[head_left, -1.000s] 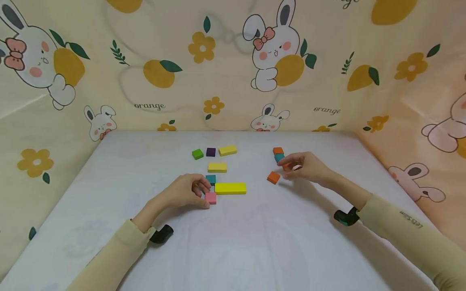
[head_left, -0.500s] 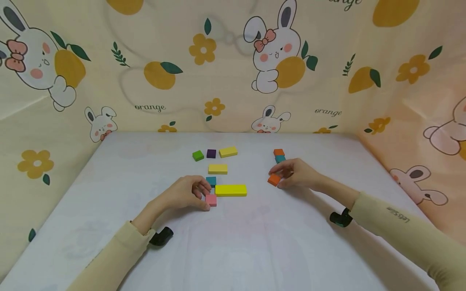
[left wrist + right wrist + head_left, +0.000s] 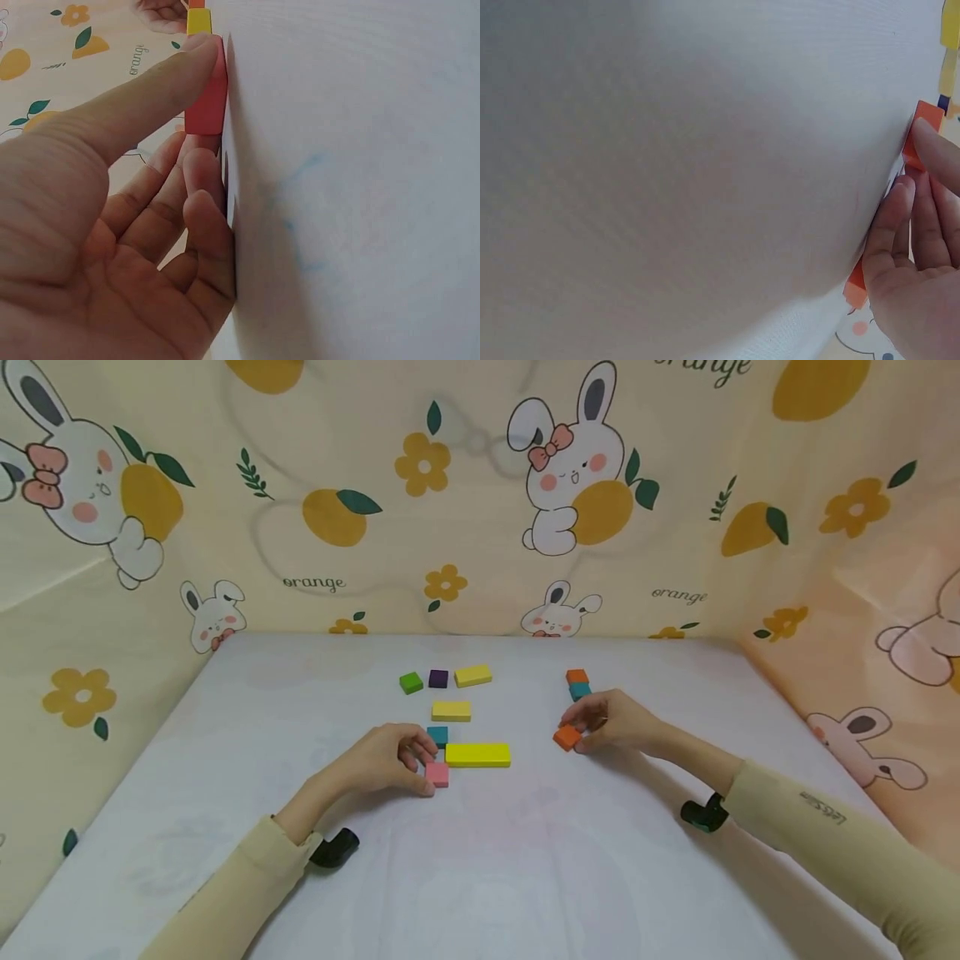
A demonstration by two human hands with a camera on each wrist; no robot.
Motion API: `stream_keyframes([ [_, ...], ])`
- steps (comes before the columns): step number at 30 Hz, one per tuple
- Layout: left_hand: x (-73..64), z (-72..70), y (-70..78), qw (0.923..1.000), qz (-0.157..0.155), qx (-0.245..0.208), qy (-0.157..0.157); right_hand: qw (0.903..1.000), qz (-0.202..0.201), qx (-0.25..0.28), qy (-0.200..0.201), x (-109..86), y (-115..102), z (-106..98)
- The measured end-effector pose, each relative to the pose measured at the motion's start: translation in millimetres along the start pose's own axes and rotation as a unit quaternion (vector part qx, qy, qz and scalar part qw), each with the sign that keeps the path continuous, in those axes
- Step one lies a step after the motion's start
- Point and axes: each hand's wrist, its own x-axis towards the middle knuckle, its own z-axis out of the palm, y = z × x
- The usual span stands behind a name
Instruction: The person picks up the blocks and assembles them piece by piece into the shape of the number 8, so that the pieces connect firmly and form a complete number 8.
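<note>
My left hand [image 3: 384, 762] pinches a pink block [image 3: 437, 776] on the white table; in the left wrist view the thumb lies against the pink block [image 3: 205, 109]. Touching or nearly touching it are a long yellow block [image 3: 477, 755] and a teal block [image 3: 438, 736]. Over on the right, my right hand [image 3: 621, 725] holds an orange block [image 3: 567, 737] between thumb and fingers, slightly turned on the tabletop. Beyond that hand a second teal block [image 3: 580, 691] adjoins another orange block [image 3: 577, 677]. One more orange block [image 3: 856, 289] shows beside the hand in the right wrist view.
Farther back lie a green block [image 3: 411, 682], a purple block [image 3: 438, 678] and a pale yellow block [image 3: 473, 675]. A second pale yellow block [image 3: 452, 711] lies between them and the teal one. Patterned cloth [image 3: 465, 510] rises behind and beside the table.
My right hand has moved nearer and a little left, from the orange block by the teal one to the closer orange block, which it now grips. The left hand has stayed at the pink block.
</note>
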Motion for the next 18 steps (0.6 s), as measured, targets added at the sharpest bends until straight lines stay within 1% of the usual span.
stream_keyframes([
  [4,1.2,0.0,0.3,1.0,0.003,-0.002,0.001,0.9999,0.009,-0.001,0.004,-0.5,-0.4,-1.1],
  [7,1.1,0.3,0.0,1.0,0.005,-0.005,0.0,1.0,0.004,-0.006,0.001,-0.6,0.1,-1.7],
  [12,0.4,0.3,-1.1,0.9999,0.015,-0.005,-0.006,1.0,0.008,0.0,0.0,0.1,3.6,-0.5],
  [18,0.8,-0.6,-3.4,0.9999,0.013,-0.002,-0.005,0.9999,0.005,0.011,-0.002,0.3,2.9,-0.8],
])
